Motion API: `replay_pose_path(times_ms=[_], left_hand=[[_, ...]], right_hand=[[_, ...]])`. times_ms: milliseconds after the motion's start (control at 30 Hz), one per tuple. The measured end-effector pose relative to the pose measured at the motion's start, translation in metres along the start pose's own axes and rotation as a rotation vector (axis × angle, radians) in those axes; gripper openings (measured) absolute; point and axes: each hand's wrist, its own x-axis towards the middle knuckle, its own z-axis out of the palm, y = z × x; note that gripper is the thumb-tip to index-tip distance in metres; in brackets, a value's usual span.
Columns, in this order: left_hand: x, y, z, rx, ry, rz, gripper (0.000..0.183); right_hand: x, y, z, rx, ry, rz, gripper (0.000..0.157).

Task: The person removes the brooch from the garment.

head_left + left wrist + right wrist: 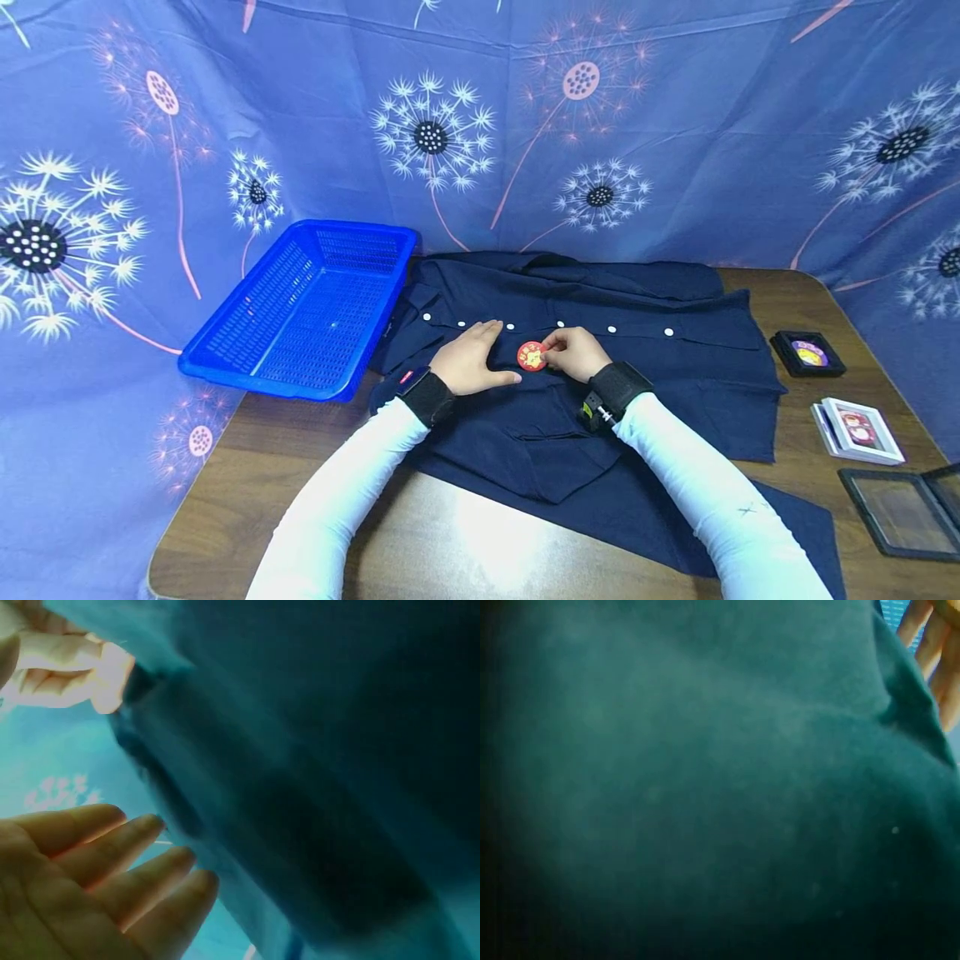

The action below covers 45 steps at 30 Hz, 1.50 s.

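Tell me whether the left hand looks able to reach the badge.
Probably yes: the left hand is beside the badge, whose near edge is uncovered, though the right hand pinches the far edge.

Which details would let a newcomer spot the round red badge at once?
Find the dark navy garment spread across the wooden table. On the near side of its white buttons, the right hand pinches the badge by its edge. Unlike those buttons, it is larger and red, with a yellow figure.
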Motion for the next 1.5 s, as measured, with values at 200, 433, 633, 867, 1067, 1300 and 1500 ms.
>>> replay_pose_path(times_ms=[200,433,633,867,1067,1300,1500], left_hand=[[0.01,0.011,0.004,-0.126,0.06,0.015,0.094],[0.018,0.016,0.008,-0.201,0.112,-0.003,0.079],[0.025,0.017,0.011,-0.217,0.127,0.013,0.06],[0.031,0.019,0.015,-0.222,0.168,-0.003,0.033],[0.031,0.018,0.019,-0.219,0.196,-0.011,0.013],[0.027,0.018,0.02,-0.231,0.223,-0.02,0.007],[0.026,0.017,0.021,-0.241,0.236,-0.012,0.007]], right_hand=[[-0.002,0.002,-0.001,0.019,0.011,-0.016,0.012],[-0.004,0.004,-0.001,0.029,0.02,-0.044,0.012],[-0.008,0.005,-0.002,0.022,0.052,-0.064,0.012],[-0.009,0.005,-0.001,0.08,0.069,-0.093,0.011],[-0.01,0.004,0.0,0.101,0.098,-0.119,0.011],[-0.008,0.006,0.001,0.078,0.123,-0.118,0.011],[-0.01,0.006,0.0,0.053,0.132,-0.123,0.011]])
